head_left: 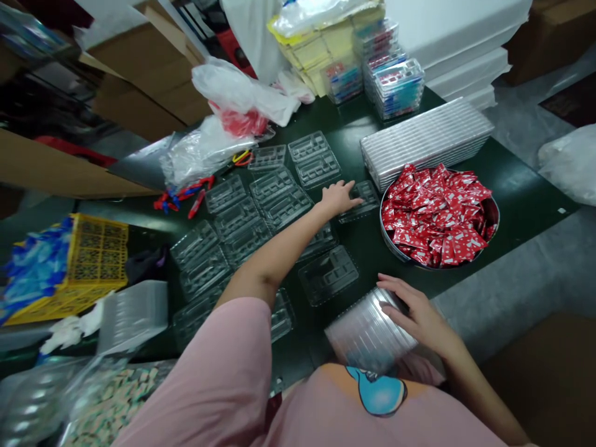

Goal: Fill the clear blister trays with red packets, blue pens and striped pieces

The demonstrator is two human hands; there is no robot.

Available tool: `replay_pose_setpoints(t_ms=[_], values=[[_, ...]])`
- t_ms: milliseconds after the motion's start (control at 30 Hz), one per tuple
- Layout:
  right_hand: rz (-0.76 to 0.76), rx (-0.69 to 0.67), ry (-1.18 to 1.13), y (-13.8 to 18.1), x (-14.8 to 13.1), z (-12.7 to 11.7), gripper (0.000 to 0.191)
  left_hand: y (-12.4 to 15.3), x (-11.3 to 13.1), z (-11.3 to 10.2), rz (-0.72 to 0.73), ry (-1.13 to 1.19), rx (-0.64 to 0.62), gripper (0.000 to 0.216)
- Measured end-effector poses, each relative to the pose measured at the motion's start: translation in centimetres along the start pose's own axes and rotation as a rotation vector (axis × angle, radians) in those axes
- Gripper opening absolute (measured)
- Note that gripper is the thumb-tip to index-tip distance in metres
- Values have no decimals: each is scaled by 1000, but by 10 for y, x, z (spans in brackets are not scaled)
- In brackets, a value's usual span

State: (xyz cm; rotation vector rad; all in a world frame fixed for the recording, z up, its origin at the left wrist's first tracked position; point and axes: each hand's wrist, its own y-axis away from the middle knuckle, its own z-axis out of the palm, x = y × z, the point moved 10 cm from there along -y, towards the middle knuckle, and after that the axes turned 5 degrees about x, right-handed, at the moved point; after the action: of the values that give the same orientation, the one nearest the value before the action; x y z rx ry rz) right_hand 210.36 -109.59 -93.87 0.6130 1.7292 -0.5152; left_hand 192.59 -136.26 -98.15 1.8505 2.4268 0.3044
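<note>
My left hand [339,198] reaches out over the dark green table, fingers spread, at the edge of a clear plastic blister tray [365,197]. Whether the fingertips press on it I cannot tell. Close to my body, my right hand [416,313] grips a stack of clear plastic blister trays [365,332], thumb and fingers over its upper right end. A single blister tray [328,275] lies flat just beyond the stack. More trays [279,192] are laid out in rows on the left, partly hidden behind my left arm.
A round tin [386,239] full of red printed sachets [437,214] stands at the right. Behind it lies a long row of nested trays [423,139]. Packed sets [398,90] are stacked at the back; a yellow crate [100,251] with blue packets stands left, near scissors [242,158].
</note>
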Motion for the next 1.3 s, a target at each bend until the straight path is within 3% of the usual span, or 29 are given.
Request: replay_pose_setpoints(t_ms=[67,167,267,333,467,567,833,1133,1300], values=[[-2,0,6,0,1,0,39,-1,-8,-7,-2,35,49,62],[-4,12,15,-1,0,-1,39,2,-14,-37,21,102,214,47],[-7,25,32,-1,-2,-3,40,35,1,-53,71,168,229,31],[-12,34,43,-1,-2,-5,40,76,25,-43,143,337,70,34],[-35,57,64,-1,-3,-8,41,193,89,9,285,894,-625,38],[-51,52,70,0,-3,-7,41,237,97,31,222,1026,-799,35],[-114,12,54,3,-6,8,41,252,77,64,-66,1283,-944,42],[-127,-14,45,7,-13,14,42,266,69,77,-207,1404,-954,47],[-99,-14,58,9,-13,14,41,266,70,74,-224,1474,-871,43]])
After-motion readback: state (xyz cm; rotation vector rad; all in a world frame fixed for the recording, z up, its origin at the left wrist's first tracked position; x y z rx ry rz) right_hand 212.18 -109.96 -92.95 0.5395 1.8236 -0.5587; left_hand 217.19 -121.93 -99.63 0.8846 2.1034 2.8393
